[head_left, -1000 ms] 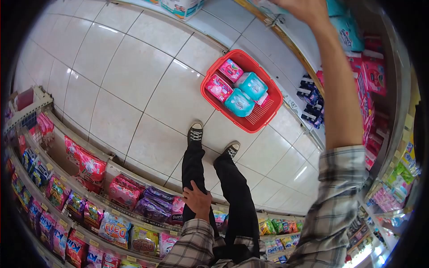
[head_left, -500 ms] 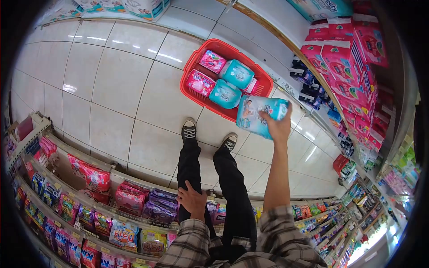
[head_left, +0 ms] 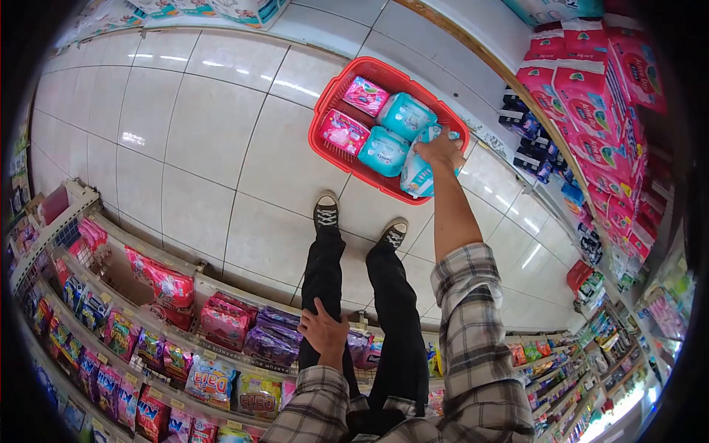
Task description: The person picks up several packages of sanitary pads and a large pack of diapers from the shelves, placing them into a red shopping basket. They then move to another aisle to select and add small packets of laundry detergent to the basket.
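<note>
Right hand (head_left: 443, 153) clasps a teal-and-white pack (head_left: 419, 177), which has gone from the rim of the red basket (head_left: 340, 88) down into its right end, so 5 packs now show inside: 2 pink packs (head_left: 345, 131), 2 teal packs (head_left: 383, 151) and this 1. Left hand (head_left: 323, 329) rests, fingers spread, on the left leg (head_left: 321, 277), holding nothing; 1 basket stands on the tiled floor (head_left: 199, 162).

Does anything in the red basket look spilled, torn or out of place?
Nothing stands out. In the red basket, no spill or tear shows; the right hand partly hides the white-and-turquoise pack, so I can't check all of it.
</note>
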### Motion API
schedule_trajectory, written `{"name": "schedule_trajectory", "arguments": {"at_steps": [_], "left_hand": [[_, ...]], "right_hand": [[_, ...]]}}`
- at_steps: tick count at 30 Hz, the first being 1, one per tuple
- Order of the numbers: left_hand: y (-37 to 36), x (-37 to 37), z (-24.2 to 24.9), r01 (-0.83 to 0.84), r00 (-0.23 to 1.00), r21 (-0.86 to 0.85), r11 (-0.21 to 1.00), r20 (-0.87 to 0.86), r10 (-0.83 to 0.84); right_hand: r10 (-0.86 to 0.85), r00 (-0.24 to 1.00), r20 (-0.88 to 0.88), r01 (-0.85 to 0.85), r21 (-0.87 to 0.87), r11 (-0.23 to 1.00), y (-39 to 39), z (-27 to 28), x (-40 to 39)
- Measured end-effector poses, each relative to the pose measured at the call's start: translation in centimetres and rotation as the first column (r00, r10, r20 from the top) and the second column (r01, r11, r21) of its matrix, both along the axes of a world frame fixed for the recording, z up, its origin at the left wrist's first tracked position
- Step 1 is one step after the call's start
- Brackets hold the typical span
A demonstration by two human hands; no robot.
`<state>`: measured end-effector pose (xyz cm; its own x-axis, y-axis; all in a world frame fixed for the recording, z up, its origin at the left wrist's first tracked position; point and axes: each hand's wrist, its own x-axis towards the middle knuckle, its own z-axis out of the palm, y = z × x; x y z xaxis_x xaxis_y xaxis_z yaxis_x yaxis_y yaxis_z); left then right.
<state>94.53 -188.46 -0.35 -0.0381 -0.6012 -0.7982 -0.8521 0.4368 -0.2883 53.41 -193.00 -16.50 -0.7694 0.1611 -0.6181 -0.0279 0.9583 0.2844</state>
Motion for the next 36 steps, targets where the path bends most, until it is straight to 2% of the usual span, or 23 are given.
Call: {"name": "schedule_trajectory", "arguments": {"at_steps": [4, 8, 11, 15, 18, 21, 24, 27, 29, 33, 36], "left_hand": [[0.2, -0.1, 0.0, 0.005, 1.000, 0.001, 1.000, 0.013, -0.005], [0.2, -0.5, 0.0, -0.026, 0.999, 0.024, 0.999, 0.043, 0.025], [0.3, -0.5, 0.0, 0.027, 0.999, 0.000, 1.000, 0.030, -0.027], [0.3, -0.7, -0.3, 0.013, 1.000, 0.018, 1.000, 0.026, -0.013], [0.5, -0.4, 0.0, 0.028, 0.999, 0.017, 0.999, 0.018, -0.028], [0.6, -0.5, -0.3, 0.033, 0.999, 0.011, 0.999, 0.000, -0.033], [0.2, -0.4, -0.2, 0.020, 1.000, 0.020, 1.000, -0.014, -0.019], [0.2, -0.4, -0.4, 0.027, 0.999, 0.006, 1.000, -0.039, -0.027], [0.4, 0.0, -0.5, 0.059, 0.996, -0.027, 0.998, -0.070, -0.060], [-0.1, -0.6, -0.3, -0.059, 0.998, 0.070, 0.996, 0.003, 0.059], [0.2, -0.6, -0.1, -0.030, 0.999, 0.044, 0.999, 0.013, 0.029]], "right_hand": [[-0.043, 0.991, -0.127, 0.038, -0.044, 0.998, 1.3, -0.5, 2.5], [-0.199, 0.936, -0.291, 0.161, -0.149, 0.976, 2.9, -2.5, 5.5], [-0.277, 0.895, -0.349, 0.219, -0.198, 0.956, 3.0, -3.5, 7.9], [-0.340, 0.869, -0.360, 0.250, -0.274, 0.929, 3.4, -4.7, 9.7], [-0.335, 0.846, -0.414, 0.217, -0.305, 0.927, 3.7, -6.3, 9.9], [-0.260, 0.828, -0.496, 0.128, -0.285, 0.950, 3.9, -7.6, 10.2], [-0.308, 0.851, -0.425, 0.174, -0.325, 0.930, 3.7, -8.2, 10.5], [-0.245, 0.860, -0.449, 0.126, -0.278, 0.952, 3.8, -10.5, 11.0], [-0.255, 0.892, -0.372, 0.149, -0.291, 0.945, 4.3, -11.2, 10.8], [-0.245, 0.908, -0.340, 0.143, -0.300, 0.943, 4.6, -13.4, 9.9], [-0.276, 0.932, -0.234, 0.195, -0.318, 0.928, 4.9, -12.3, 9.5]]}}
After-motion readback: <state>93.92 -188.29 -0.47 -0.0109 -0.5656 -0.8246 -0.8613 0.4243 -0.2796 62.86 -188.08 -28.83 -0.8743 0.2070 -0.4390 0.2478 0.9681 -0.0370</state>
